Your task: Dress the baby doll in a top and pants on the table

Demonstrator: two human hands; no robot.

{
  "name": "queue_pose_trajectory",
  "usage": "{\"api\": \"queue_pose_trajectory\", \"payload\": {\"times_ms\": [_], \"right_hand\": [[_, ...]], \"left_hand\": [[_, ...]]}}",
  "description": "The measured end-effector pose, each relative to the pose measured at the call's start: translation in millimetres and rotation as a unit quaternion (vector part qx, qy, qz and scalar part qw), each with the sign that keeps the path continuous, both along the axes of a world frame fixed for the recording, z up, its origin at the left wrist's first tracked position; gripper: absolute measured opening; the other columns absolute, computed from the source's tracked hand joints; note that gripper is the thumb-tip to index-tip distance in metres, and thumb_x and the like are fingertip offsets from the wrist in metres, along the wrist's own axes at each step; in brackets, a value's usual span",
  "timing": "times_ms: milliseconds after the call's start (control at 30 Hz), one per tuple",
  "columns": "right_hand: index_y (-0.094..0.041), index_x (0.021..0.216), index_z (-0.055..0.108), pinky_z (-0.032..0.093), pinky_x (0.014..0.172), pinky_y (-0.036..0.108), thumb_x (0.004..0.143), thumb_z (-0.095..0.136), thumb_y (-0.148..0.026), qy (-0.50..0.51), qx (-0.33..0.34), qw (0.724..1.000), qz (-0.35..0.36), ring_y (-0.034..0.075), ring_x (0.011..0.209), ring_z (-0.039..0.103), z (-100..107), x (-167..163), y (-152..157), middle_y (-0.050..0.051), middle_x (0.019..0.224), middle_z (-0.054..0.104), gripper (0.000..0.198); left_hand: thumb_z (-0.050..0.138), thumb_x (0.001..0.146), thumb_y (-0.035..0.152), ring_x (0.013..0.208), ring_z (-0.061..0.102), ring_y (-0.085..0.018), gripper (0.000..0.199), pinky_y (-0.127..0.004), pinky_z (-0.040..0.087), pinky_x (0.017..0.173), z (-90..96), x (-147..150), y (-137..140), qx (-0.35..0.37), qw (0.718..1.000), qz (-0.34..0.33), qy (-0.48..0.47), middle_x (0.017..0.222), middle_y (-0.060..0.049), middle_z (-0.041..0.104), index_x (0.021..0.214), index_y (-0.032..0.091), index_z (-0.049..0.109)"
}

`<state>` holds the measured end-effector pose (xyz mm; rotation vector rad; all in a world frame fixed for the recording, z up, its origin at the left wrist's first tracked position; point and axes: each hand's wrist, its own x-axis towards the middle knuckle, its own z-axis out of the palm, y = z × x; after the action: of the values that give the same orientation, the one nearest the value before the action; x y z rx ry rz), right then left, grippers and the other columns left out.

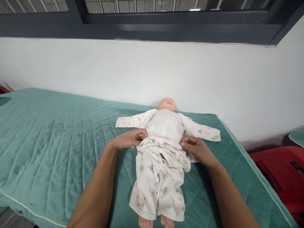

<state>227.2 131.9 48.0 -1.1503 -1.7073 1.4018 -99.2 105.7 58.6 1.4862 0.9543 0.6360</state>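
Observation:
A baby doll [166, 104] lies on its back, head toward the wall, its white cloth belly [163, 125] bare. Patterned white trousers [159, 174] cover its legs up to the waist, with the feet poking out below. Around its arms is a matching shirt [201, 130], spread apart at the front with both sleeves stretched sideways. At the left end of the waistband, my left hand [131, 138] has its fingers curled in a pinch. My right hand [196, 148] pinches the waistband's opposite end. The fingertips partly hide the cloth they grip.
Under the doll is a green quilted cover [71, 145] with a pale piped edge. A white wall [118, 69] rises behind it, below a dark window frame [147, 31]. Something red and plastic [280, 174] stands off the right edge.

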Motion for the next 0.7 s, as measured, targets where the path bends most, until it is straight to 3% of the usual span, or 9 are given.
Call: {"api": "queue_pose_trajectory", "payload": {"times_ms": [167,400,600,700], "right_hand": [[-0.017,0.079,0.066,0.036,0.06,0.023,0.072,0.078,-0.045,-0.043,0.009,0.998,0.043,0.011,0.067,0.045,7.0,-1.1,-6.0,0.0,0.073,0.054,0.032],[-0.018,0.067,0.051,0.031,0.058,0.024,0.082,0.069,-0.042,-0.08,0.069,0.989,0.105,0.01,0.065,0.037,9.6,-1.7,-8.6,-0.002,0.074,0.045,0.034],[-0.018,0.069,0.05,0.029,0.056,0.023,0.087,0.06,-0.042,-0.125,0.092,0.984,0.091,0.01,0.063,0.035,6.7,2.9,-9.7,-0.003,0.069,0.041,0.031],[-0.019,0.068,0.047,0.028,0.056,0.024,0.086,0.055,-0.038,-0.167,0.113,0.978,0.045,0.011,0.062,0.035,1.5,4.7,-7.1,-0.004,0.064,0.041,0.027]], "left_hand": [[0.06,0.076,0.026,0.07,0.045,-0.012,0.011,-0.022,0.036,0.063,2.8,-1.8,1.0,0.015,0.998,-0.013,0.066,0.078,0.0,0.055,0.082,0.017,0.058],[0.062,0.062,0.016,0.069,0.049,-0.013,0.01,-0.022,0.039,0.063,8.8,1.7,0.7,0.029,0.995,-0.028,0.09,0.074,0.002,0.056,0.071,0.017,0.058],[0.056,0.066,0.019,0.069,0.047,-0.014,0.003,-0.022,0.038,0.062,8.4,5.1,-0.8,0.061,0.99,-0.006,0.127,0.071,0.001,0.055,0.068,0.017,0.058],[0.054,0.067,0.021,0.071,0.048,-0.015,0.006,-0.023,0.039,0.062,6.1,7.2,-0.1,0.074,0.99,0.023,0.114,0.072,0.0,0.056,0.071,0.018,0.056]]}}
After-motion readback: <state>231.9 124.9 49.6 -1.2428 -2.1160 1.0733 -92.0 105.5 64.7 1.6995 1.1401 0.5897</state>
